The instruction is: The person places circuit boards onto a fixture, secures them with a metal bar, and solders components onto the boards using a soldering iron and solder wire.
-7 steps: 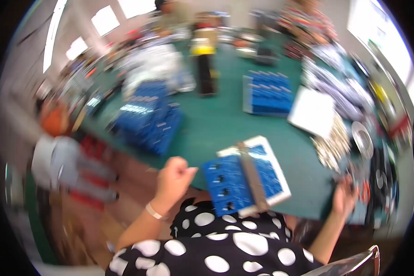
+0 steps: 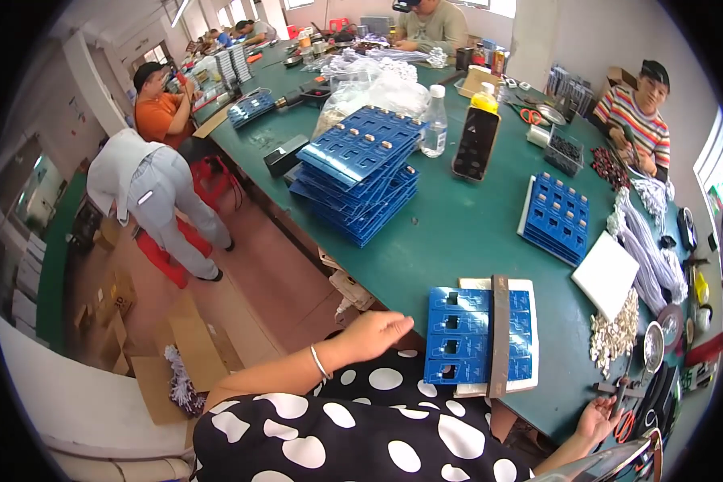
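Note:
My left hand (image 2: 375,333) is held over my lap, just left of a blue circuit board panel (image 2: 462,336). Its fingers are pressed together, with nothing visible in them. The panel has a row of square black openings and lies on a white board (image 2: 524,381). Across both runs a brown strap-like bar (image 2: 500,333). At the table's right edge my right hand (image 2: 596,419) is closed around a slim dark tool (image 2: 618,395), its kind unclear. Close by are orange-handled scissors (image 2: 624,426) and a round metal-rimmed dish (image 2: 654,347).
A tall stack of blue panels (image 2: 361,177) stands left, a smaller stack (image 2: 556,217) right. A white foam block (image 2: 606,275), small metal parts (image 2: 614,333), white cables (image 2: 647,257), a phone (image 2: 475,146) and a bottle (image 2: 435,120) are around. Several people work nearby.
The view has swung left and steadied from blur. My left hand has moved right and lower, closer to the panel. My right hand stays by the tools at the right edge.

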Demonstrator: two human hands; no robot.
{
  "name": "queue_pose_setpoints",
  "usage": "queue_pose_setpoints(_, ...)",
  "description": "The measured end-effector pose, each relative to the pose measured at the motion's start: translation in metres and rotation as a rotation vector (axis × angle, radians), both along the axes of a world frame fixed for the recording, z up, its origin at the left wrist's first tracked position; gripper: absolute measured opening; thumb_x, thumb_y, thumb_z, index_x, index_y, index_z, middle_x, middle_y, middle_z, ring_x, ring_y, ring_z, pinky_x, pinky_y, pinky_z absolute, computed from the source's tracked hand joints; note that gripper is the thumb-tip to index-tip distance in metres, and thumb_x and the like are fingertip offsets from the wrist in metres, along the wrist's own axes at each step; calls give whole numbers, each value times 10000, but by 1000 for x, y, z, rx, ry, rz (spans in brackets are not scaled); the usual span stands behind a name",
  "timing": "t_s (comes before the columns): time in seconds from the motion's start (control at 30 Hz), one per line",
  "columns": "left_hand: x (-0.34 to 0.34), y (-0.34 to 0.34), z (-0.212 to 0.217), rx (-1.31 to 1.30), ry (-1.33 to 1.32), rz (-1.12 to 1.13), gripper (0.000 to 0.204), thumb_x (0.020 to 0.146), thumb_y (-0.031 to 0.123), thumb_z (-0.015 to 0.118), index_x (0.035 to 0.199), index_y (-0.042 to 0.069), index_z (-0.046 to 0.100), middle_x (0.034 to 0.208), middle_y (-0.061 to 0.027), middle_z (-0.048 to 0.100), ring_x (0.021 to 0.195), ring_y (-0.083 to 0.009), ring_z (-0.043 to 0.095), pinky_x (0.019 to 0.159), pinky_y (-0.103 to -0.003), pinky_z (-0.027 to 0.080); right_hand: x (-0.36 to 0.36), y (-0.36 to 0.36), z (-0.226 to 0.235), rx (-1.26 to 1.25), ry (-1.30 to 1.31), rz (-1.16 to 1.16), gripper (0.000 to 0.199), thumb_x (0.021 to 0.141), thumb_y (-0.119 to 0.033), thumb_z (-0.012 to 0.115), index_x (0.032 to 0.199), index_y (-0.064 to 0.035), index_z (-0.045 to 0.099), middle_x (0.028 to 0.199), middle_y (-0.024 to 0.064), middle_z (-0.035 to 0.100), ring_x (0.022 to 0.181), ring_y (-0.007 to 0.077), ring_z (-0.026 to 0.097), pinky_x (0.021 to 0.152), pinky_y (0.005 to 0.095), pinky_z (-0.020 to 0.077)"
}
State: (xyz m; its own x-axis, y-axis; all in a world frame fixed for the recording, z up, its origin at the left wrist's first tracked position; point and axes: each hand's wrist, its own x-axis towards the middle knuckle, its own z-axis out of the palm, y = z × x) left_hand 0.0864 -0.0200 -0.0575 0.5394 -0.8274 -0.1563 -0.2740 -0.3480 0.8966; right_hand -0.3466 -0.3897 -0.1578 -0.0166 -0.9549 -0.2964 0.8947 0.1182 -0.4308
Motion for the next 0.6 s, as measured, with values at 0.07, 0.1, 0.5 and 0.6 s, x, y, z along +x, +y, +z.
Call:
queue_pose_setpoints(0.07, -14, 1, -8, 43, 206, -75, 429, 1034, 376, 411, 883, 29, 610, 705, -16, 597, 648, -110, 554, 625, -270, 454, 12, 3, 15, 109, 67, -93, 298, 941, -292, 603, 1025, -7, 581, 898, 65, 628, 773, 192, 550, 719, 309, 455)
queue_pose_setpoints(0.1, -14, -5, -15, 41, 217, -129, 435, 1038, 377, 394, 931, 24, 625, 734, -31, 623, 676, -123, 581, 660, -274, 468, 17, 1, 17, 95, 63, -95, 298, 941, -292, 603, 1025, -7, 581, 898, 65, 628, 773, 192, 550, 719, 309, 455)
queue_pose_setpoints(0.5, -6, -51, -34, 46, 1154, -175, 339, 1017, 367, 485, 1190, 89, 571, 1013, -40, 640, 485, -12, 223, 429, -183, 207, 225, 105, 130, -1402, 2011, 596, 432, 801, -254, 706, 1174, -69, 595, 811, 95, 612, 721, 232, 579, 685, 364, 425)
queue_pose_setpoints(0.6, -20, -57, -31, 87, 1093, -243, 343, 1011, 326, 511, 1247, 78, 537, 1074, -52, 631, 552, -6, 388, 461, -175, 251, 252, 120, 139, -1439, 2129, 731, 525, 771, -304, 723, 1224, -86, 570, 824, 117, 648, 755, 276, 630, 732, 389, 427)
